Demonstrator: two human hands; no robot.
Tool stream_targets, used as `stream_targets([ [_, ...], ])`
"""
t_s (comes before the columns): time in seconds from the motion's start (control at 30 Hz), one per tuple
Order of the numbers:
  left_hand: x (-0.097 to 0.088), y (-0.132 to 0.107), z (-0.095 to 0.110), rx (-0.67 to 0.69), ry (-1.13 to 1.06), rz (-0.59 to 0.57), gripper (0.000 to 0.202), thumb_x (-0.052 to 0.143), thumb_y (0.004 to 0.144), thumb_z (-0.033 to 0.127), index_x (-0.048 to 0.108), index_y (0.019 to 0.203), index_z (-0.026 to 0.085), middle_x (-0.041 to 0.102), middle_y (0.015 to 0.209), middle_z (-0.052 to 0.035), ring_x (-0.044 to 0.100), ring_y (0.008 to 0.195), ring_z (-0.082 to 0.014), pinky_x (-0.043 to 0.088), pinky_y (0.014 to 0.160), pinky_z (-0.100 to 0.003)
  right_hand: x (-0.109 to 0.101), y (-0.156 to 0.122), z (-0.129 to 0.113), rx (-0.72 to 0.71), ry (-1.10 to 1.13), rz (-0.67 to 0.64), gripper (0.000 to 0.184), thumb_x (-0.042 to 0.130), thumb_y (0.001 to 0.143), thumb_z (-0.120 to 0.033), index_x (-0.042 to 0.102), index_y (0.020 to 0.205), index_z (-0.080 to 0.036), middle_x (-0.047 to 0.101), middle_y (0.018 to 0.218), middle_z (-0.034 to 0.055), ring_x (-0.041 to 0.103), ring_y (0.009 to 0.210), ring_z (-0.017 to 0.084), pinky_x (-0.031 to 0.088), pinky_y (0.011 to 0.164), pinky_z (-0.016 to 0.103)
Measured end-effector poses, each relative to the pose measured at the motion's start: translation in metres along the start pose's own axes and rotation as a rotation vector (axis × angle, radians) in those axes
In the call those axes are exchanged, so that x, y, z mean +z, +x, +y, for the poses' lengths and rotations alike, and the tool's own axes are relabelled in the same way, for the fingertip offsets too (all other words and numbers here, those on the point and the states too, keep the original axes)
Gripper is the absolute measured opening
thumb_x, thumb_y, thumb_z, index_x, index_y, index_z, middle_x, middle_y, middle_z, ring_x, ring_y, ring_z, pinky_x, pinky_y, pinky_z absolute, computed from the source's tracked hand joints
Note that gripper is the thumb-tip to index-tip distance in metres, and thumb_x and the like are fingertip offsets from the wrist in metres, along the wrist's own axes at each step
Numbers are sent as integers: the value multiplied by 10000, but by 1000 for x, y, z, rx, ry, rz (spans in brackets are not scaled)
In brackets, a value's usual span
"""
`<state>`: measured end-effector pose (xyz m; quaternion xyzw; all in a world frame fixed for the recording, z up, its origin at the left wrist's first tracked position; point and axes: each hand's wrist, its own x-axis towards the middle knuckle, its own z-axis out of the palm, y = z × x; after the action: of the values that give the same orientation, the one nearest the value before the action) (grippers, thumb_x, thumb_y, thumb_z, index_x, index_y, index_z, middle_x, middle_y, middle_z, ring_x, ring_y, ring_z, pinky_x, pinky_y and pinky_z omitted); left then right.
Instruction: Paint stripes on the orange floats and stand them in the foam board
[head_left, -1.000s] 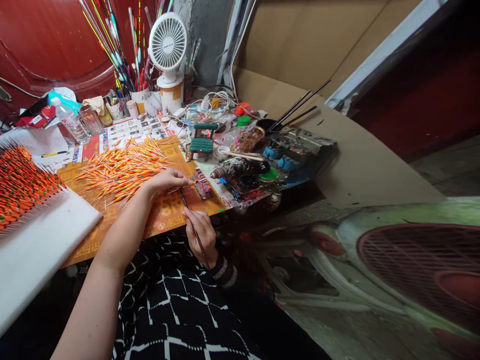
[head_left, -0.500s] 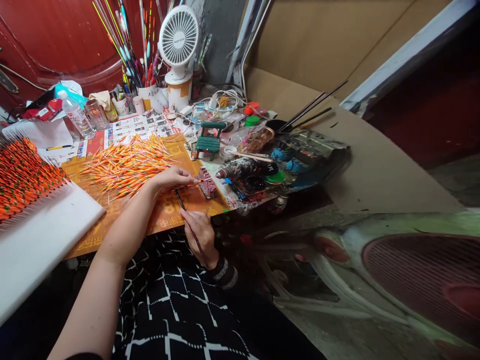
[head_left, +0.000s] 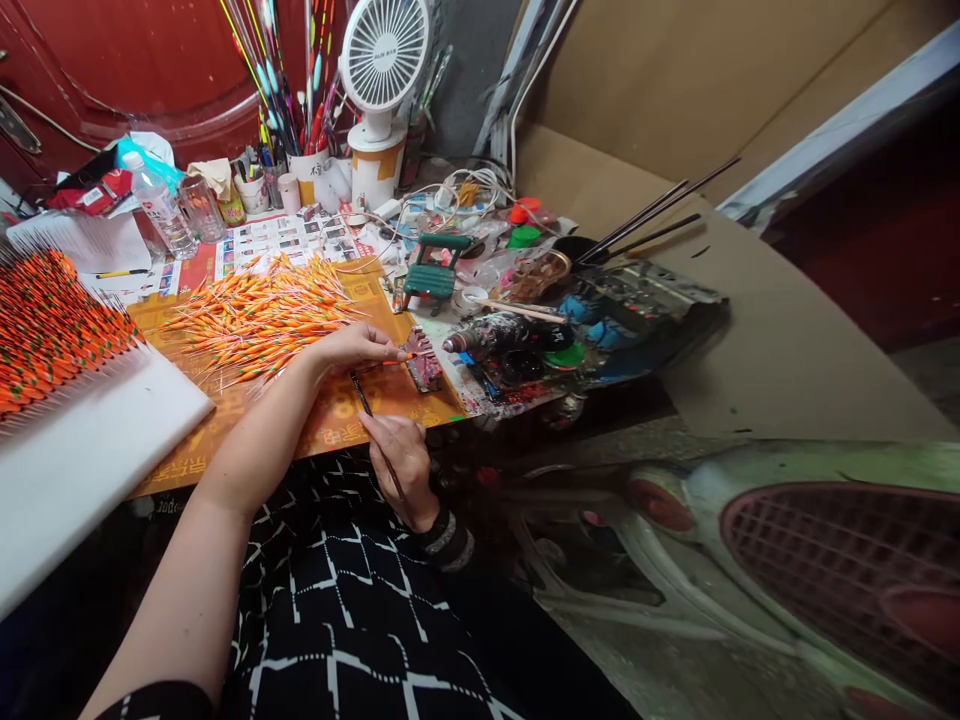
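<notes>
My left hand (head_left: 355,346) reaches over the orange board, its thumb and fingers pinching a slim orange fishing float (head_left: 410,356). The float lies across a small notched block (head_left: 424,370), stained pink and dark. Near the table's front edge, my right hand (head_left: 402,462) is closed around a dark paintbrush (head_left: 361,392), whose upper end points toward the left hand. Beyond the left hand is a loose pile of orange fishing floats (head_left: 262,318) with green marks. More floats (head_left: 56,335) stand in dense rows in a white foam slab (head_left: 97,445) at left.
To the right are paint-smeared pots, a dark tube (head_left: 487,338) and a small green chair-shaped stand (head_left: 433,272). A white fan (head_left: 385,55), a cup of long floats (head_left: 307,168) and a plastic bottle (head_left: 161,210) stand behind. Below right is a grille-fronted machine (head_left: 847,570).
The camera view has shifted slightly, so the table's things appear farther right. Both hands keep nearly the same pose, still holding the float and the paintbrush.
</notes>
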<state>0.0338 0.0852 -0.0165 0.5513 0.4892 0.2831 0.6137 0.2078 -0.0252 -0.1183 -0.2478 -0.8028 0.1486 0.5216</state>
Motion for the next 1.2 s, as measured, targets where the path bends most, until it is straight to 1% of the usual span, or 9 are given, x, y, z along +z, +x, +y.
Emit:
stream_targets([
  [0.17, 1, -1, 3, -49, 28, 30, 470, 891, 587, 489, 579, 554, 139, 374, 480, 64, 277, 443, -39, 127, 481, -238, -1, -2, 0, 26, -4, 3, 513, 463, 998, -128, 516, 1493, -255, 714, 1204, 96, 665, 1081, 241, 517, 963, 436],
  [0.3, 1, -1, 3, -51, 48, 45, 451, 890, 604, 472, 592, 563, 136, 379, 483, 60, 288, 447, -44, 119, 488, -243, -1, -2, 0, 26, 1, 46, 529, 467, 994, -98, 499, 1501, -248, 709, 1204, 112, 659, 1087, 247, 540, 944, 445],
  [0.53, -3, 1, -2, 11, 52, -12, 504, 863, 629, 544, 558, 556, 149, 363, 482, 63, 258, 433, -35, 107, 478, -241, 2, -3, 2, 47, 36, 121, 476, 473, 1007, -125, 535, 1466, -237, 728, 1173, 119, 680, 1046, 245, 574, 913, 446],
  [0.63, -2, 0, -1, 8, 43, -4, 552, 865, 621, 556, 492, 516, 163, 338, 467, 70, 253, 418, -28, 114, 467, -238, 1, -4, 2, 53, 50, 159, 461, 477, 1008, -127, 547, 1450, -239, 739, 1135, 113, 691, 1018, 238, 584, 896, 441],
  [0.77, -4, -1, -1, -8, 26, -27, 524, 858, 633, 542, 507, 531, 167, 368, 464, 65, 282, 401, -38, 149, 443, -238, -6, -2, 3, 46, 45, 188, 440, 482, 1006, -118, 560, 1426, -224, 744, 1087, 117, 696, 978, 238, 590, 858, 445],
  [0.9, -10, -4, -2, -4, 22, -52, 474, 841, 647, 533, 574, 561, 150, 413, 472, 52, 310, 407, -46, 177, 437, -232, -21, 12, 12, -2, -38, 221, 443, 493, 1003, -112, 557, 1427, -224, 741, 1084, 118, 693, 978, 240, 581, 872, 440],
  [1.03, -16, -13, 0, 10, 42, -82, 429, 843, 631, 509, 648, 599, 129, 489, 516, 26, 367, 435, -53, 233, 450, -215, -40, 38, 32, -56, -268, 259, 422, 525, 1006, -163, 573, 1422, -213, 728, 1152, 132, 678, 1055, 262, 537, 955, 444],
  [1.1, -18, -20, 3, 24, 60, -114, 422, 844, 633, 498, 654, 587, 124, 487, 504, 20, 375, 434, -57, 237, 447, -214, -48, 50, 40, -41, -361, 217, 376, 541, 1011, -207, 615, 1380, -208, 719, 1171, 136, 666, 1065, 264, 513, 962, 428],
  [1.2, -21, -35, 8, 35, 79, -146, 414, 846, 647, 489, 681, 609, 112, 506, 506, 5, 377, 433, -57, 229, 444, -214, -53, 62, 44, -49, -437, 149, 296, 568, 1006, -225, 688, 1276, -211, 728, 1117, 119, 653, 1004, 247, 486, 904, 394],
])
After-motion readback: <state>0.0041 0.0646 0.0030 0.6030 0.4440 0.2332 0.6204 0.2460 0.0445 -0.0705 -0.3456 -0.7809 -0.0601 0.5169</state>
